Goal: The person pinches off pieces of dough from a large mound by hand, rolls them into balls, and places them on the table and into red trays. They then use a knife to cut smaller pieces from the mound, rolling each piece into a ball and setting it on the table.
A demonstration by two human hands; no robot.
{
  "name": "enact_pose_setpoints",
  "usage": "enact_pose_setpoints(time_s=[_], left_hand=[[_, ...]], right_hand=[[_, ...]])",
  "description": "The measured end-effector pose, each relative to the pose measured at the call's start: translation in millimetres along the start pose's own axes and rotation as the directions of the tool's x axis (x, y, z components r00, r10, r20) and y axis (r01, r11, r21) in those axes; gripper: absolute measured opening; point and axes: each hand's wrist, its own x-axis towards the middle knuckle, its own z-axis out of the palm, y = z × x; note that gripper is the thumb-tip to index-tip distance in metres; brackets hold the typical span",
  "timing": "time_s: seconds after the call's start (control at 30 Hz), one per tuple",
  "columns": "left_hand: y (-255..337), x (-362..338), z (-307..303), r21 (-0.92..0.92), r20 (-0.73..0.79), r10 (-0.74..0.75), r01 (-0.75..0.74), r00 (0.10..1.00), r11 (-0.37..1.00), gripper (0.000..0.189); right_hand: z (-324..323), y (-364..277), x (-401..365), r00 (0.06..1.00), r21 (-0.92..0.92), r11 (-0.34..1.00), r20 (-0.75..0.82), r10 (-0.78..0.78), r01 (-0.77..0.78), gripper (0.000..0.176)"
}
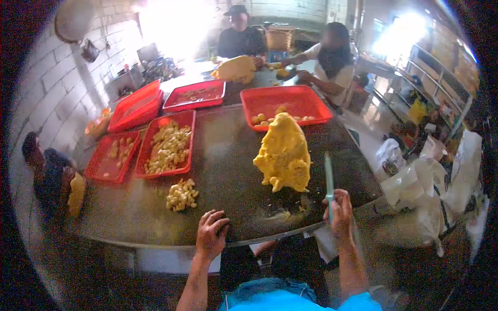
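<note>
My right hand [340,212] is wrapped round a pale green knife [329,179], which points up and away over the table. My left hand [211,233] rests at the near table edge with its fingers loosely bent and apart, holding nothing. Ahead of my hands, left of the knife, lies a large lump of yellow dough [284,153]. Scraps and a pale smear [282,215] lie on the tabletop just below it. Nearest to my left hand, a small heap of cut dough pieces [182,195] sits on the table.
A red tray of dough pieces [192,155] and a red tray with fewer pieces [87,173] stand left. More red trays [330,115] sit farther back. Two people work at the far side near another dough lump [233,70]; another person [52,171] is left. White bags [415,192] lie right.
</note>
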Motion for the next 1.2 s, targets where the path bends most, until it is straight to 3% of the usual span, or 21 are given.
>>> enact_pose_setpoints(time_s=[0.07, 0.1, 0.13, 0.2, 0.27, 0.33, 0.4, 0.5, 0.6, 0.9, 1.07, 1.13, 1.2], left_hand=[[5.2, 3.5, -0.8, 0.016, -0.024, -0.007, 0.008, 1.0, 1.0, 0.022], [4.9, 2.8, 2.6, 0.001, -0.058, -0.033, 0.033, 0.998, 0.999, 0.022], [4.7, 2.4, 4.3, -0.015, -0.09, -0.057, 0.056, 0.994, 0.998, 0.021], [9.1, 1.5, 1.4, -0.008, -0.091, -0.03, 0.029, 0.995, 1.0, 0.02], [21.1, 1.9, -1.4, -0.019, -0.172, 0.033, -0.037, 0.985, 0.999, 0.022], [42.3, -4.6, -2.6, 0.002, -0.141, 0.095, -0.095, 0.985, 0.995, 0.03], [76.4, -11.5, 7.1, 0.007, -0.001, 0.182, -0.182, 0.983, 0.983, 0.049], [89.6, -33.1, 40.5, 0.044, 0.229, 0.157, -0.171, 0.961, 0.984, 0.081], [102.6, -33.9, 55.7, 0.147, 0.316, 0.168, -0.223, 0.934, 0.964, 0.086], [123.3, -6.0, 58.9, 0.063, 0.466, 0.244, -0.307, 0.85, 0.95, 0.106], [130.4, 12.9, 64.4, 0.009, 0.502, 0.29, -0.34, 0.815, 0.94, 0.108], [134.0, 18.4, 69.2, -0.012, 0.504, 0.294, -0.334, 0.812, 0.943, 0.109], [134.0, 23.7, 73.1, -0.034, 0.497, 0.312, -0.341, 0.81, 0.94, 0.11]], right_hand=[[20.8, -21.8, -26.3, 0.984, -0.33, 0.943, 0.146, 0.103, -0.05, 0.026], [32.1, -22.3, -38.2, 0.972, -0.416, 0.897, 0.23, -0.052, 0.147, 0.032], [39.2, -24.4, -48.7, 0.972, -0.419, 0.9, 0.233, -0.023, 0.122, 0.032], [48.7, -28.2, -67.7, 0.869, -0.55, 0.754, 0.493, -0.053, 0.358, 0.044], [56.9, -27.8, -83.1, 0.863, -0.566, 0.766, 0.504, 0.03, 0.304, 0.047], [62.1, -32.3, -93.6, 0.821, -0.691, 0.628, 0.553, 0.143, 0.356, 0.047], [66.2, -32.5, -99.0, 0.81, -0.71, 0.605, 0.56, 0.175, 0.36, 0.045], [69.0, -34.3, -101.6, 0.813, -0.756, 0.522, 0.552, 0.184, 0.395, 0.044], [62.2, -38.3, -98.6, 0.833, -0.806, 0.476, 0.502, 0.233, 0.353, 0.043], [41.4, -39.5, -92.5, 0.873, -0.829, 0.498, 0.419, 0.25, 0.255, 0.042], [30.7, -33.2, -84.8, 0.887, -0.843, 0.488, 0.385, 0.256, 0.225, 0.043], [24.4, -25.6, -82.6, 0.901, -0.816, 0.5, 0.409, 0.146, 0.289, 0.041], [24.4, -27.2, -78.9, 0.907, -0.833, 0.497, 0.378, 0.185, 0.245, 0.042]])
